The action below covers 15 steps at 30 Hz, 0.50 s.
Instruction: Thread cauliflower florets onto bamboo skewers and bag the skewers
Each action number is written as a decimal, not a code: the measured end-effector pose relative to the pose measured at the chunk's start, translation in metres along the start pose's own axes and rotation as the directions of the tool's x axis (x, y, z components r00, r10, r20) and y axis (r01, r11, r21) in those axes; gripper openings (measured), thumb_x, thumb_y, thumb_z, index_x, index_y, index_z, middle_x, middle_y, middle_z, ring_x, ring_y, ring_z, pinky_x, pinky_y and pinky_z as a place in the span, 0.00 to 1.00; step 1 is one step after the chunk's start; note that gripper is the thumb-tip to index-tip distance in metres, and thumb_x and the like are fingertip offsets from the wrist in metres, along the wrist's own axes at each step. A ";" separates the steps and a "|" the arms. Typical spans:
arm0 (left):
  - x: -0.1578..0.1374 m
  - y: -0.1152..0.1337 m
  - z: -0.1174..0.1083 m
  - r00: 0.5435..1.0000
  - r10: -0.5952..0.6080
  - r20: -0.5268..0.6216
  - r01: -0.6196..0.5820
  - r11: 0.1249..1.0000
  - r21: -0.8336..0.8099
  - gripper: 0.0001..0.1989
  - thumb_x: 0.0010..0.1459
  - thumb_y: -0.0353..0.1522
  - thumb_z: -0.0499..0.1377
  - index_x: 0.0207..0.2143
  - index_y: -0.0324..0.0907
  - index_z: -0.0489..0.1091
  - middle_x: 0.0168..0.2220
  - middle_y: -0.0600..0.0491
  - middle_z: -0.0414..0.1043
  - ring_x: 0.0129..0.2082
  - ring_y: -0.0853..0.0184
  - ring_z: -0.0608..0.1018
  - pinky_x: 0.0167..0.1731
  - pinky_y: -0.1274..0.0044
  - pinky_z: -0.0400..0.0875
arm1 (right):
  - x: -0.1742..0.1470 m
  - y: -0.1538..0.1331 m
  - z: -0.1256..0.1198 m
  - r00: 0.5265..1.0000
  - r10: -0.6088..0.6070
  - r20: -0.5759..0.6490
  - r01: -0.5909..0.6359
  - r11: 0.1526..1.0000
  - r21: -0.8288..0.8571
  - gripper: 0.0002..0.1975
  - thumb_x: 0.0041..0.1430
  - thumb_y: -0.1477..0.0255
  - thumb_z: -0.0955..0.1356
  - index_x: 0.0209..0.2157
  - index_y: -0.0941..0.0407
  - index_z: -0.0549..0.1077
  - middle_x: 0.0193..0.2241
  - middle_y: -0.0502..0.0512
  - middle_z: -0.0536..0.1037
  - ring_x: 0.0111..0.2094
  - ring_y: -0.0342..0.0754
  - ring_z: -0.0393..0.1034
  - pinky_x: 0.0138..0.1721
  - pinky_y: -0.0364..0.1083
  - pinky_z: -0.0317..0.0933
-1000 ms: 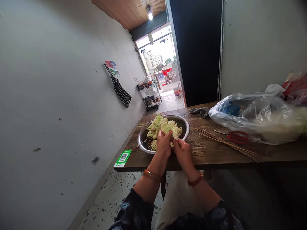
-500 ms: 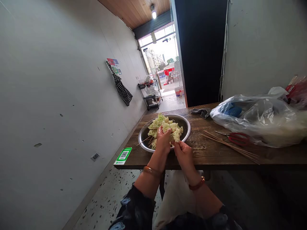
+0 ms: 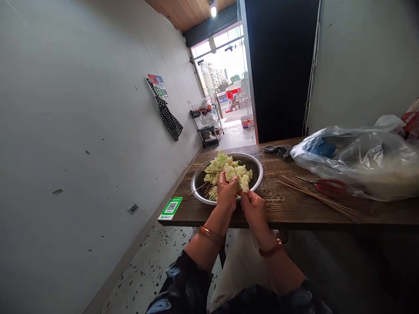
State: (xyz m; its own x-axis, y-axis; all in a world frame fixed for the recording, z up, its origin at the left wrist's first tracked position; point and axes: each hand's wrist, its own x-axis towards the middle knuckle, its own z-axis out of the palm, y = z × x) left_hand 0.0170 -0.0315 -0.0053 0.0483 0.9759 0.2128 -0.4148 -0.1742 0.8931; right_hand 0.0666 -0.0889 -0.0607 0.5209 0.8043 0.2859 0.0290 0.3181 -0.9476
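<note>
My left hand (image 3: 227, 187) is closed around a pale cauliflower piece (image 3: 243, 176) above the near side of a metal bowl (image 3: 259, 176). My right hand (image 3: 254, 207) pinches just below the cauliflower's lower right edge. A thin stick, apparently a bamboo skewer (image 3: 254, 241), shows beneath the right hand; most of its length is hidden by the fingers. More cauliflower (image 3: 218, 167) fills the left part of the bowl, with thin skewers poking out over the rim to the left.
Loose skewers (image 3: 319, 198) lie on the wooden table (image 3: 275, 213) at right, beside red-handled scissors (image 3: 330, 187). A clear plastic bag (image 3: 360, 161) and a grey cloth (image 3: 277, 151) lie behind. A green QR-code card (image 3: 170, 208) sits at the front left corner.
The view has shifted slightly, so the table and bowl appear a little higher and further right. Both hands keep nearly the same position at the cauliflower.
</note>
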 end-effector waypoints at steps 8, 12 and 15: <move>0.010 0.027 0.002 0.980 -0.185 0.070 0.187 0.982 -0.017 0.22 0.38 0.34 0.70 0.36 0.40 0.67 0.27 0.54 0.73 0.24 0.70 0.75 0.26 0.78 0.70 | 0.002 0.000 -0.003 0.999 0.022 0.044 -0.024 0.998 0.050 0.22 0.59 0.55 0.63 0.22 0.57 0.71 0.13 0.44 0.62 0.17 0.40 0.54 0.20 0.41 0.49; 0.015 0.028 0.003 0.978 -0.202 0.046 0.203 0.979 -0.008 0.21 0.37 0.34 0.70 0.34 0.39 0.68 0.24 0.56 0.72 0.24 0.68 0.76 0.27 0.76 0.71 | -0.002 0.000 -0.005 0.995 0.042 0.092 -0.047 0.998 0.052 0.22 0.60 0.54 0.63 0.21 0.56 0.69 0.13 0.44 0.62 0.16 0.40 0.53 0.19 0.41 0.48; 0.017 0.024 0.001 0.984 -0.174 0.043 0.174 0.985 -0.001 0.21 0.35 0.33 0.70 0.34 0.39 0.68 0.24 0.55 0.72 0.25 0.66 0.77 0.29 0.75 0.71 | -0.006 0.000 -0.007 0.992 0.035 0.120 -0.040 0.998 0.040 0.22 0.59 0.54 0.64 0.21 0.56 0.69 0.14 0.44 0.63 0.16 0.39 0.54 0.19 0.41 0.49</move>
State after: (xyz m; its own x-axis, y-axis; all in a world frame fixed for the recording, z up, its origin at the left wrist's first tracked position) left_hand 0.0091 -0.0191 0.0198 0.1587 0.9848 0.0709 -0.4012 -0.0013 0.9160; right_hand 0.0691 -0.0974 -0.0639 0.4156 0.8692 0.2680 -0.0262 0.3060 -0.9517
